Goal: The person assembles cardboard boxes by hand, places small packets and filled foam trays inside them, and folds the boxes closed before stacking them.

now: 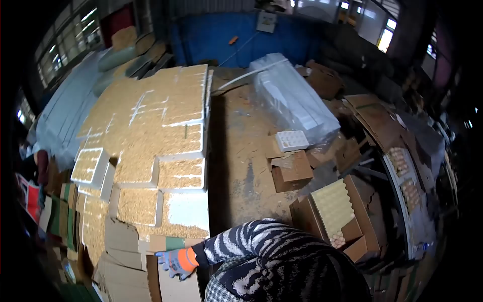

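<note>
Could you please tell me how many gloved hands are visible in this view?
1. The gloved hand, blue and orange, is at the bottom edge, on a striped sleeve, resting on flat cardboard. That person's other hand may be hidden behind their body.
</note>
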`<control>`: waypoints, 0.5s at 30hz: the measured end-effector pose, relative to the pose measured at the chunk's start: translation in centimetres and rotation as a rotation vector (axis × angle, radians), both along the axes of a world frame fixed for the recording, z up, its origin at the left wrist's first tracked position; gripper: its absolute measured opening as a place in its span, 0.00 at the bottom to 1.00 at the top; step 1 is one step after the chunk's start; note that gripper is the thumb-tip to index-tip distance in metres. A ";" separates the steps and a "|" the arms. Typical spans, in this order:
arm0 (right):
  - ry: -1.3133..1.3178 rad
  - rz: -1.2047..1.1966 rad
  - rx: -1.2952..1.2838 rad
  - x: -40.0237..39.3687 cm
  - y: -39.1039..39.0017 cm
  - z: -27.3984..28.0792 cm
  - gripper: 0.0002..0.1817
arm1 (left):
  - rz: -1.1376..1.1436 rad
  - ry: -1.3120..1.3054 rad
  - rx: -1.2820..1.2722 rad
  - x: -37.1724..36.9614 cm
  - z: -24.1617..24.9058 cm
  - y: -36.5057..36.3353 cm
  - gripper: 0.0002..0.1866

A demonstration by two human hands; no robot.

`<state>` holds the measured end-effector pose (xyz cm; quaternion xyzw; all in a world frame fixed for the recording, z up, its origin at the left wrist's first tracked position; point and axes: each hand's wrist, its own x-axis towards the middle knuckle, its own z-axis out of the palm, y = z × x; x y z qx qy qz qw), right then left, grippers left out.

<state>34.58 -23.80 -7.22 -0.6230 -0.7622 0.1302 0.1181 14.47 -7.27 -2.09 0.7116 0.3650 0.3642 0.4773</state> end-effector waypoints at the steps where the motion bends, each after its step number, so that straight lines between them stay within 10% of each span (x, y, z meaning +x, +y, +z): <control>1: 0.031 -0.040 0.282 -0.6 0.3 -2.9 0.23 | -0.039 -0.006 0.003 1.6 0.2 -0.8 0.19; 5: 0.246 -0.218 0.523 -0.5 2.9 -6.9 0.23 | -0.246 -0.019 -0.028 7.6 0.1 -3.9 0.20; 11: -0.601 0.130 -0.030 -0.9 3.5 -5.5 0.22 | -0.587 -0.009 -0.163 13.3 -1.0 -10.4 0.21; 15: -0.475 0.023 0.071 -1.0 3.0 -4.1 0.20 | -0.706 0.009 -0.246 15.0 -2.0 -13.3 0.22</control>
